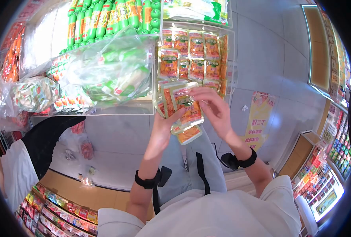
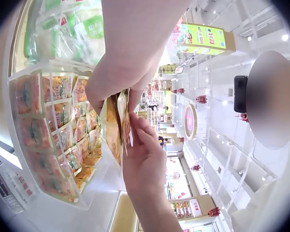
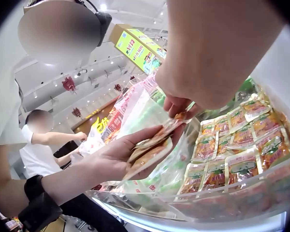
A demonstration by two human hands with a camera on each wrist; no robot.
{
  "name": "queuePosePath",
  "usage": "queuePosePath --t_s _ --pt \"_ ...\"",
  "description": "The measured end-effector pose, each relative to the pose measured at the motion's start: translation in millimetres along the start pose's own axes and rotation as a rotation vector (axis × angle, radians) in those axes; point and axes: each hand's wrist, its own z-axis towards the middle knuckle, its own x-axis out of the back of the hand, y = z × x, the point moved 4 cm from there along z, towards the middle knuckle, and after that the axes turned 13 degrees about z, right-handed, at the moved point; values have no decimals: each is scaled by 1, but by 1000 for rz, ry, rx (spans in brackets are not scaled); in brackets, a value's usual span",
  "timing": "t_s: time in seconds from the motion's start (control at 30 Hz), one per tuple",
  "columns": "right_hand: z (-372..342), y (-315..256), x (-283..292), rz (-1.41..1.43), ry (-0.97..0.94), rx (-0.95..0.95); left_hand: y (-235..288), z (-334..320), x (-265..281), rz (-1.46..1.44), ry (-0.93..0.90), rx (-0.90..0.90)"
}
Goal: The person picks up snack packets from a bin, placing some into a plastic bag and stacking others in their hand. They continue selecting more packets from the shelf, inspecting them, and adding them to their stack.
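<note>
In the head view my left hand (image 1: 162, 128) grips a small stack of clear-edged snack packets (image 1: 188, 112) with orange-red contents, thumb across the front one. My right hand (image 1: 215, 111) pinches the upper right edge of the front packet, its fingers bent over that corner. From the right wrist, the held packets (image 3: 150, 153) appear edge-on and slightly fanned between both hands. Right beyond the hands, similar packets (image 1: 197, 44) stand in rows in a clear acrylic bin (image 1: 231, 51). One more packet (image 1: 189, 135) pokes out below the stack.
A large clear bag of green-and-white packs (image 1: 114, 75) lies left of the bin. Behind it are green-wrapped sausages (image 1: 100, 19). At the far left another person (image 1: 23, 158) stands by the display. Shelves of goods (image 1: 321, 166) line the right side, and a floor sign (image 1: 258, 116) lies nearby.
</note>
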Motion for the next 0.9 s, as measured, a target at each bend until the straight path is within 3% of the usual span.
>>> queuePosePath --t_s 0.03,0.13,0.23,0.43,0.53,0.63,0.73,0.83,0.9 --pt "-1 2 0 133 174 -64 0 1 0 26 -1 -15" --pt "-1 20 6 -6 183 -254 -6 2 7 67 69 -56" --pt "1 31 10 -49 73 -402 -6 3 11 8 151 -91" --pt "65 53 39 -51 239 -313 11 -1 21 -36 219 -62" --pt "84 86 49 -245 321 -352 8 2 24 -64 197 -87" --pt "94 109 51 -722 297 -204 8 -1 22 -53 251 -66" --pt "94 103 44 -950 303 -4 7 -2 21 -53 235 -80" --pt "83 75 32 -588 257 -95 8 -1 21 -50 214 -118" --pt "67 59 15 -258 75 -392 8 1 21 -50 207 -101"
